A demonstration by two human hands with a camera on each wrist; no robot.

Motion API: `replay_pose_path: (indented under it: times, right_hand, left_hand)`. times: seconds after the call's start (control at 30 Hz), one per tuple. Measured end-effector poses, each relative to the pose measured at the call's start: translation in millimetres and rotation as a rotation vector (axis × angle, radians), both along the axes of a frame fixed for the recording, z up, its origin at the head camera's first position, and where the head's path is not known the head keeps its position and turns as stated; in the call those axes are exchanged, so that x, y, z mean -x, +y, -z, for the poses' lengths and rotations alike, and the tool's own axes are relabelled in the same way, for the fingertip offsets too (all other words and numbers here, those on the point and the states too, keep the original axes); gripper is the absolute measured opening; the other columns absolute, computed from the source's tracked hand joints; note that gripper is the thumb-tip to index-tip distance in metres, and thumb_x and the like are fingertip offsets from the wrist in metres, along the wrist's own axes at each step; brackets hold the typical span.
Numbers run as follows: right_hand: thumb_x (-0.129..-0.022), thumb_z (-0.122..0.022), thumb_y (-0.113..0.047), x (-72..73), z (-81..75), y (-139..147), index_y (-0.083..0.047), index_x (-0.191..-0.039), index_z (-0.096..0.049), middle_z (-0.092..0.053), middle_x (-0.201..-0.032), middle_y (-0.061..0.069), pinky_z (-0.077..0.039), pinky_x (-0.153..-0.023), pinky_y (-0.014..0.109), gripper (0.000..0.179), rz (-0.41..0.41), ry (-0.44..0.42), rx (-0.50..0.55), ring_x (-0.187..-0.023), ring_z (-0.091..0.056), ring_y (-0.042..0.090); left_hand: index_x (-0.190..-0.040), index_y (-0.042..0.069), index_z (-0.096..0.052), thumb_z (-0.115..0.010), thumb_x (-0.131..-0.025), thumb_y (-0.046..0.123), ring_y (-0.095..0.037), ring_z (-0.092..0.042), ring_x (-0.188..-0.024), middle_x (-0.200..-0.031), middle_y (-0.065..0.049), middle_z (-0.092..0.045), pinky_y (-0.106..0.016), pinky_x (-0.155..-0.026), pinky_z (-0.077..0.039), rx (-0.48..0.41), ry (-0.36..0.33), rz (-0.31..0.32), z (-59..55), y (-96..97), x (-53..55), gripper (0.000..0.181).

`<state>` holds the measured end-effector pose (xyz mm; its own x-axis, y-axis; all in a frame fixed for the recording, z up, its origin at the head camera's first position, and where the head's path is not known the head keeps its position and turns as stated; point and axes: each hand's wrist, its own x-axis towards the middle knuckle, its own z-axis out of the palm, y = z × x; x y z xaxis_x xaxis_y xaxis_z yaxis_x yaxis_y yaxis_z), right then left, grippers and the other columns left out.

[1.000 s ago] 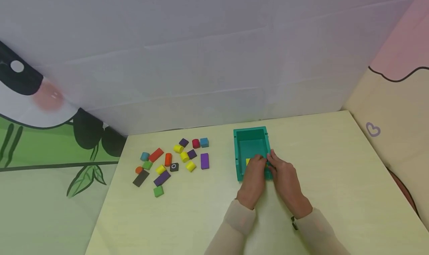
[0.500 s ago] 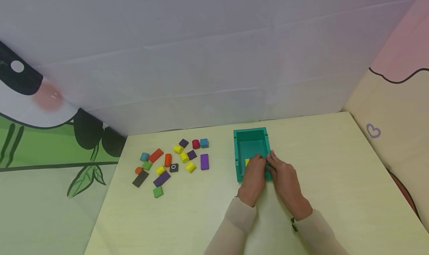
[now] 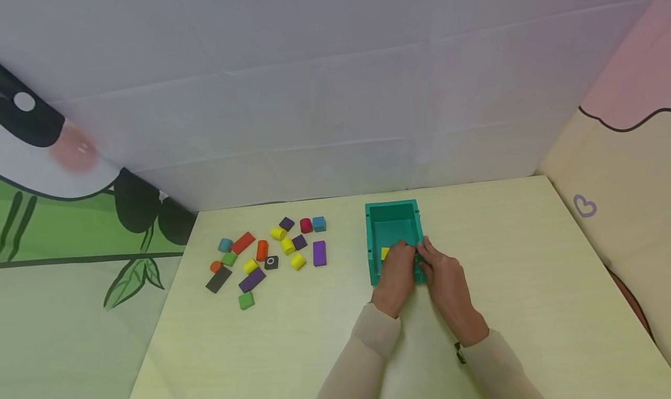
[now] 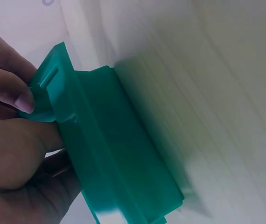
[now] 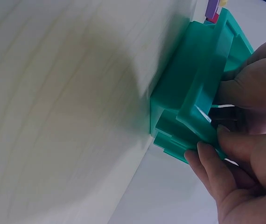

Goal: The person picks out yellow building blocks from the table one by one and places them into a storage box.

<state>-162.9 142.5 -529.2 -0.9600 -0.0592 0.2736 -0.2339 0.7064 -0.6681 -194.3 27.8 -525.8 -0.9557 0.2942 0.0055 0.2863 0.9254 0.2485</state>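
A teal plastic box (image 3: pixel 368 236) stands on the table in the head view, with both hands at its near end. My left hand (image 3: pixel 396 279) reaches over the near rim, its fingers bent down into the box; I cannot tell what its hidden fingertips hold. Beside it, a yellow piece (image 3: pixel 385 253) shows inside the box. At the near right corner, my right hand (image 3: pixel 452 285) pinches the rim. The right wrist view shows the fingers (image 5: pixel 214 170) outside the box wall and the thumb at the rim's edge. In the left wrist view the box's side (image 4: pixel 119 135) hides its inside.
Several coloured blocks lie scattered on the table's left: a purple block (image 3: pixel 319 253) closest to the box, a blue cube (image 3: pixel 318 223), a red cylinder (image 3: pixel 306 225), a dark block (image 3: pixel 218 279) and a green cube (image 3: pixel 246 300) among them. A pale wall (image 3: pixel 314 96) rises behind the table.
Both hands keep their places at the box, with only a slight shift of the left hand and sleeve. The loose blocks lie as before.
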Motion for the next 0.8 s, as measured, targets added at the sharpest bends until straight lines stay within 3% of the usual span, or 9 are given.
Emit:
replay_pose_path:
  times: [0.8]
  right_hand:
    - [-0.088,-0.078,0.01,-0.9,-2.3,-0.3,0.011,-0.133,-0.064,-0.059,-0.142,0.026,-0.059,-0.094,0.056,0.047,0.003,0.0,-0.018,-0.122,-0.064,0.045]
  left_hand:
    - [-0.112,0.009,-0.069,-0.062,-0.105,0.006,-0.018,-0.066,-0.096,-0.108,-0.007,-0.075,-0.03,-0.092,-0.059,-0.157,-0.045,-0.038,4.8,-1.8,3.3,0.01]
